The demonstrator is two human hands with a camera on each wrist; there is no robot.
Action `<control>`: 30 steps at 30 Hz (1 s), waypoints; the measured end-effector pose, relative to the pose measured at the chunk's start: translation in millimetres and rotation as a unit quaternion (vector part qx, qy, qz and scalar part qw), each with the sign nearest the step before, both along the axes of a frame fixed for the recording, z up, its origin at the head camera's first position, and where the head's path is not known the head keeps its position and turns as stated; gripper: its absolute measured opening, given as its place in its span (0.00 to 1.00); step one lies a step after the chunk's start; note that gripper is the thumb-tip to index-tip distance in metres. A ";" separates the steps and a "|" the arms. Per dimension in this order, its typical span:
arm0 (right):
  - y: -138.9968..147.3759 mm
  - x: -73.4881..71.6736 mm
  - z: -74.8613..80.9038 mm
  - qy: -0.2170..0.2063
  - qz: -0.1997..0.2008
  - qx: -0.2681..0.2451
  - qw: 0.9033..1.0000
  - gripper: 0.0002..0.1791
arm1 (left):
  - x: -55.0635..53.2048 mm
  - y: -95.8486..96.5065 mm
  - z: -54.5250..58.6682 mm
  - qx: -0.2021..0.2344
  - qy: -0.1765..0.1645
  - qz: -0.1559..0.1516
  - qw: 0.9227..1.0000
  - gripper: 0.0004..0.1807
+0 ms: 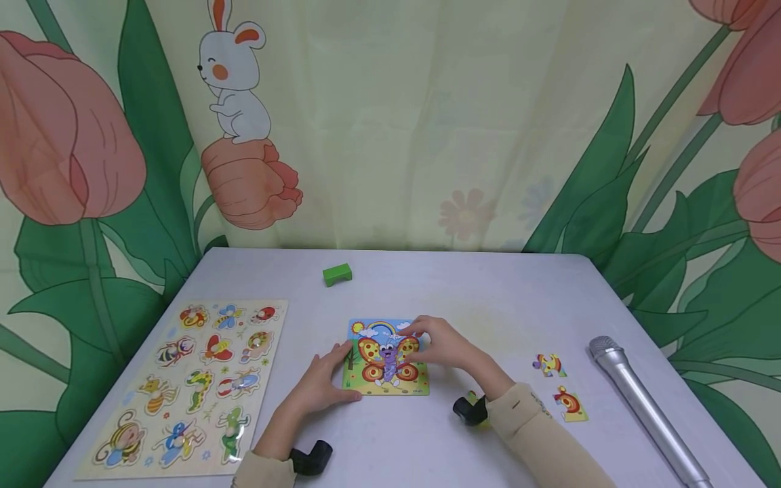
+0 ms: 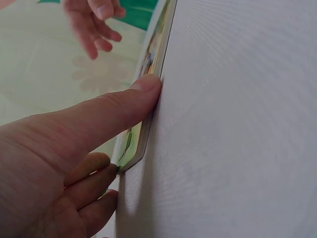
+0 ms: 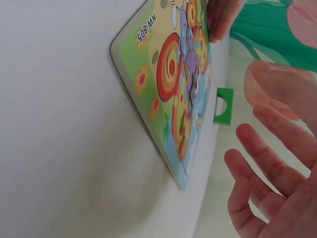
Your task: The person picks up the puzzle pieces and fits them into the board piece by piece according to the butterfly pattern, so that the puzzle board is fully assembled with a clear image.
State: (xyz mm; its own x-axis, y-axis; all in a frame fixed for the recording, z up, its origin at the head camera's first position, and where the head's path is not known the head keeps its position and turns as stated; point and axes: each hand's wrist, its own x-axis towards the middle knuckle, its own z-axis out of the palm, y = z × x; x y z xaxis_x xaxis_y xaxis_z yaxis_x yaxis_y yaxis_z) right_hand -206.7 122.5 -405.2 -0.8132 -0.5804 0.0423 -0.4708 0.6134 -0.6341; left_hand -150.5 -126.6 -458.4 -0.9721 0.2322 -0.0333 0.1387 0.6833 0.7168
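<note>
A square puzzle board (image 1: pixel 390 388) with a purple butterfly and a rainbow lies flat on the table. My left hand (image 1: pixel 318 385) holds its near left corner, thumb against the front edge and fingers at the left edge. In the left wrist view the thumb (image 2: pixel 124 109) touches the board's side (image 2: pixel 141 139). Above the board's right half hovers my right hand (image 1: pixel 444 344). In the right wrist view its fingers (image 3: pixel 270 168) are spread and loosely bent, with nothing between them and apart from the board (image 3: pixel 131 74).
Two loose puzzle pieces (image 1: pixel 570 404) lie to the right; another colourful bit is partly hidden beneath the right wrist. A silver microphone (image 1: pixel 647 407) lies farther right. A large insect-picture board (image 1: pixel 277 339) covers the left side. Toward the back sits a green block (image 1: pixel 337 274).
</note>
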 end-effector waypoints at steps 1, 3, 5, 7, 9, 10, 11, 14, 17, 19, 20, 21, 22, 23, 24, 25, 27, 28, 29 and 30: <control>3.1 0.8 0.6 0.003 0.001 -0.004 1.000 0.22 | 0.2 -0.1 -0.2 0.001 0.000 0.000 1.000 0.50; 9.9 2.8 2.0 0.011 0.001 -0.008 1.000 0.22 | 0.4 -0.3 -0.5 0.000 0.002 0.000 1.000 0.50; 17.1 4.2 2.9 0.017 0.000 -0.012 1.000 0.22 | 0.5 -0.2 -0.9 -0.001 0.001 0.001 1.000 0.50; 24.0 6.1 4.4 0.019 -0.006 -0.013 1.000 0.22 | 0.3 -0.3 -1.5 -0.001 0.001 0.001 1.000 0.50; 31.0 7.8 5.7 0.020 -0.014 -0.012 1.000 0.22 | 0.1 -0.3 -1.5 -0.002 0.000 0.003 1.000 0.50; 34.5 8.4 6.3 0.019 -0.019 -0.011 1.000 0.22 | 0.1 -0.2 -1.4 -0.002 -0.002 0.004 1.000 0.50; 37.8 9.7 7.7 0.018 -0.024 -0.009 1.000 0.23 | 0.2 -0.2 -1.2 -0.001 -0.002 0.005 1.000 0.50; 49.1 12.7 10.5 0.024 -0.033 -0.005 0.999 0.23 | 0.5 -0.2 -0.6 -0.001 -0.001 0.004 1.000 0.50; 61.1 16.1 13.6 0.034 -0.043 0.000 0.999 0.23 | 0.6 -0.3 -0.5 0.000 -0.001 0.002 1.000 0.50; 69.7 18.5 15.5 0.040 -0.052 0.006 0.998 0.23 | 0.4 -0.5 -0.7 0.000 0.001 -0.001 1.000 0.50; 73.9 19.6 16.5 0.044 -0.056 0.008 0.997 0.23 | 0.1 -0.7 -0.8 0.000 0.002 -0.002 1.000 0.50; 78.1 20.8 17.6 0.047 -0.061 0.010 0.997 0.23 | -0.1 -0.7 -0.8 0.000 0.002 -0.002 1.000 0.50; 82.4 22.1 18.8 0.049 -0.066 0.011 0.997 0.24 | -0.3 -0.7 -1.0 0.000 0.002 -0.002 1.000 0.50; 86.7 23.5 19.9 0.051 -0.071 0.012 0.996 0.24 | -0.6 -0.8 -1.1 0.000 0.003 -0.002 1.000 0.50; 91.1 24.9 20.9 0.055 -0.075 0.014 0.996 0.24 | -0.8 -0.8 -1.3 0.000 0.003 -0.003 1.000 0.50; 95.6 26.2 21.6 0.059 -0.079 0.013 0.995 0.23 | -1.1 -0.8 -1.6 -0.001 0.003 -0.003 1.000 0.50; 104.3 29.1 22.8 0.065 -0.086 0.012 0.994 0.23 | -1.3 -0.8 -1.7 -0.001 0.004 -0.003 1.000 0.50; 108.7 30.5 23.0 0.069 -0.090 0.013 0.993 0.24 | -1.4 -0.9 -1.9 -0.001 0.004 -0.002 1.000 0.50; 113.1 32.0 23.0 0.073 -0.093 0.013 0.993 0.24 | -1.5 -0.9 -2.0 -0.001 0.004 -0.002 1.000 0.50; 117.3 33.5 23.0 0.074 -0.098 0.013 0.992 0.24 | -1.4 -0.9 -2.0 0.000 0.003 -0.002 1.000 0.51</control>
State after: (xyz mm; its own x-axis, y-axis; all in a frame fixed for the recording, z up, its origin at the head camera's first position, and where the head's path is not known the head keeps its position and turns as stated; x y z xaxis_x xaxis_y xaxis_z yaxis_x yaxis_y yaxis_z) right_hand -173.3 239.8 -382.2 -0.8966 -0.4140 0.1573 -0.4277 0.7174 -0.5499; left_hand -151.9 -127.5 -460.4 -0.9713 0.2362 -0.0272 0.1460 0.6830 0.7157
